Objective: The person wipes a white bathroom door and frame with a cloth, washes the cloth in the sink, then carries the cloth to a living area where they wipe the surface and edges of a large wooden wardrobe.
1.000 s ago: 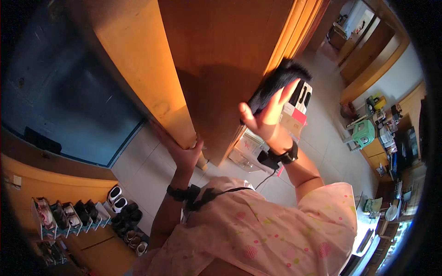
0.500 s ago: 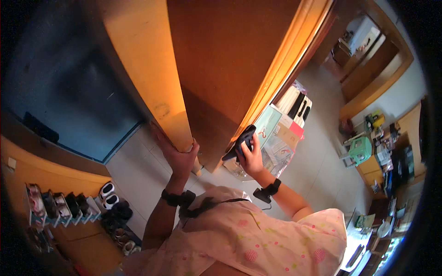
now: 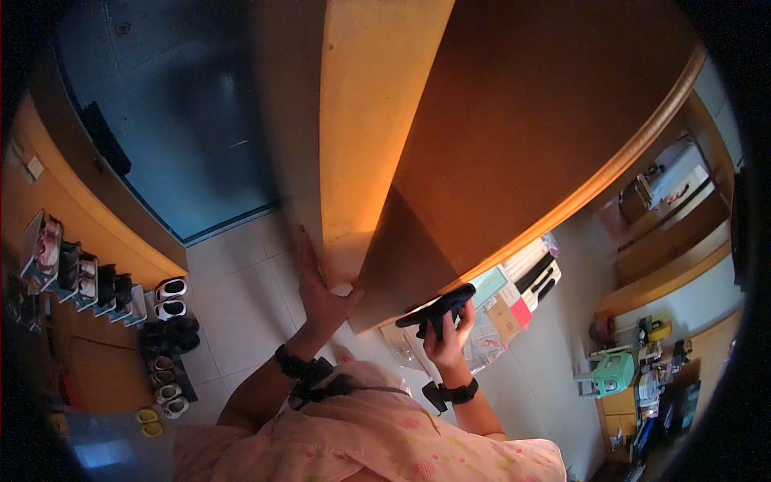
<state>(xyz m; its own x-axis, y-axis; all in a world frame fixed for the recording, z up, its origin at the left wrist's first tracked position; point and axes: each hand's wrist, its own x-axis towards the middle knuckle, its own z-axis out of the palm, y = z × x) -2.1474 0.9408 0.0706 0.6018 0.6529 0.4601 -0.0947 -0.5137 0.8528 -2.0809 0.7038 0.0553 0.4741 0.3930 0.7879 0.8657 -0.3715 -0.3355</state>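
since a second ago our right hand (image 3: 448, 341), then splayed, has come down, fingers curled around the black cloth (image 3: 440, 309) near the lower edge of the wooden panel (image 3: 514, 136); our left hand (image 3: 323, 309) still clasps its near corner.

I see an orange-brown wooden panel (image 3: 514, 136); beside it, a black cloth-like thing (image 3: 446, 308); below it, a pink dotted shirt (image 3: 361, 434).

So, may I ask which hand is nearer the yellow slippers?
Left: the left hand, at the wooden door's edge, is right of the yellow slippers; the right hand, holding black cloth, is farther right.
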